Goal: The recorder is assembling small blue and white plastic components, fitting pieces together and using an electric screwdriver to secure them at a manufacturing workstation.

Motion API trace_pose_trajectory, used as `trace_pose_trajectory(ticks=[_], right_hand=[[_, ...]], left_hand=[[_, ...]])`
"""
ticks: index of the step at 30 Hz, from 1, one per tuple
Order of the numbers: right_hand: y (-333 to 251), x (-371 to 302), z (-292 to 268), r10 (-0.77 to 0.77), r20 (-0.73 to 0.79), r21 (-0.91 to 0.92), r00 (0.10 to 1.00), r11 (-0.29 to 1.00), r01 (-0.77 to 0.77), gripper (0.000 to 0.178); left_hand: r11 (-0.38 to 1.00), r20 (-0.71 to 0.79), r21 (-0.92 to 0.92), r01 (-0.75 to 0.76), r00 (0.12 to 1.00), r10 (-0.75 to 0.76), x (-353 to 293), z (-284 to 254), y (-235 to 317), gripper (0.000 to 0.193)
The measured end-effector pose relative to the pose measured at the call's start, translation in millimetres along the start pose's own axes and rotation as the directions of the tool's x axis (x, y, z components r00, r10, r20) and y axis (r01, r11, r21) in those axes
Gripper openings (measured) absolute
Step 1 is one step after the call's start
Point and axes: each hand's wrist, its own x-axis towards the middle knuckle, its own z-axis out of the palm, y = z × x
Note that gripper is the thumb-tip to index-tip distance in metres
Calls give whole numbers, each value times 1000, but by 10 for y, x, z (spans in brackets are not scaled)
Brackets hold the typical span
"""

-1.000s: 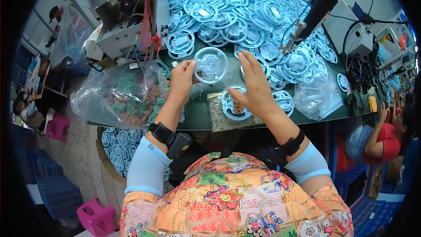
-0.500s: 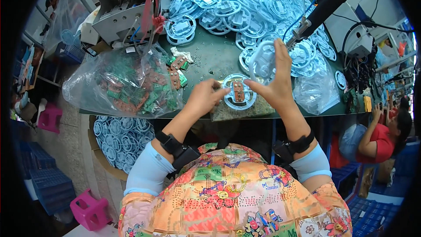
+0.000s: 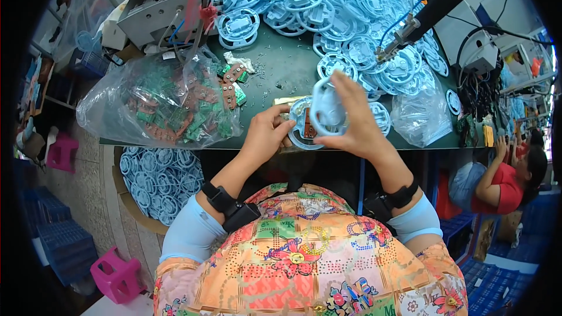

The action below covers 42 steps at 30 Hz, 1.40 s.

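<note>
Near the table's front edge, a round light-blue plastic part [image 3: 297, 118] lies with a small brown circuit board [image 3: 308, 123] in its middle. My left hand [image 3: 269, 131] pinches its left rim, thumb on top and fingers curled in. My right hand [image 3: 358, 126] holds up a second light-blue plastic wheel-shaped part [image 3: 328, 108], tilted on edge and partly over the first one. Thumb below and fingers above grip it, and it hides the right side of the lower part. Another blue part [image 3: 380, 118] shows just right of my right hand.
A big heap of blue parts [image 3: 351, 11] covers the back. A black electric screwdriver [image 3: 439, 6] hangs at right. Left lies a clear bag of circuit boards [image 3: 175, 99], with loose screws [image 3: 260, 73] nearby. A box of blue parts [image 3: 158, 181] stands below. A co-worker [image 3: 503, 181] sits far right.
My right hand has brought its blue part left and nearer, from beside the lower part to over it. The lower part and my left hand have shifted slightly left.
</note>
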Motion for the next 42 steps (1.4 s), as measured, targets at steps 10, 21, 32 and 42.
trace_pose_trajectory(ticks=[10, 21, 32, 42], right_hand=[[61, 21, 416, -10, 268, 25, 963, 1000, 3, 114], [31, 41, 463, -14, 308, 22, 951, 1000, 7, 111], [28, 51, 455, -11, 343, 2, 939, 1000, 11, 106], [23, 56, 474, -20, 394, -105, 919, 992, 67, 102]], left_hand=[[919, 95, -352, 175, 984, -151, 3, -133, -137, 35], [916, 150, -350, 196, 977, -152, 15, -179, -150, 36], [898, 215, -371, 236, 963, -165, 59, -206, -162, 38], [887, 247, -368, 278, 949, -195, 82, -232, -165, 38]])
